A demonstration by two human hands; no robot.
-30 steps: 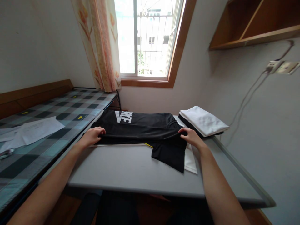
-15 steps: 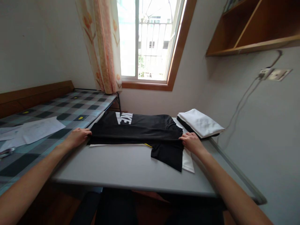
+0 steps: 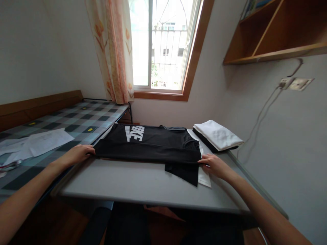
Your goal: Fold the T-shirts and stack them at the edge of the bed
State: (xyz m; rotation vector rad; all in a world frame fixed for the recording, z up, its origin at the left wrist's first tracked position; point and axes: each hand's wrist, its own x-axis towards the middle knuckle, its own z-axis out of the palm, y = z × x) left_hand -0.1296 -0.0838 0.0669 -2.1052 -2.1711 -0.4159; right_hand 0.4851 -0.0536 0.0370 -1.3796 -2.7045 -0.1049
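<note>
A black T-shirt (image 3: 158, 149) with a white printed logo lies across the grey table (image 3: 127, 183), its near side folded over lengthwise. My left hand (image 3: 81, 153) pinches the fold's left end, at the table's left edge. At the other end, near the collar, my right hand (image 3: 212, 165) pinches the same edge. One black sleeve (image 3: 185, 173) sticks out toward me below the fold. White cloth (image 3: 205, 177) shows from under the shirt beside my right hand.
Folded white cloth (image 3: 217, 134) on top of something black sits at the table's far right. To the left is a bed with a checked cover (image 3: 68, 122) and loose papers (image 3: 43, 141). A wooden shelf (image 3: 276, 54) hangs on the right wall.
Both hands have drawn the pinched edge of the black T-shirt toward me and slightly down. The folded strip now covers the pale edge beneath it and more of the sleeve.
</note>
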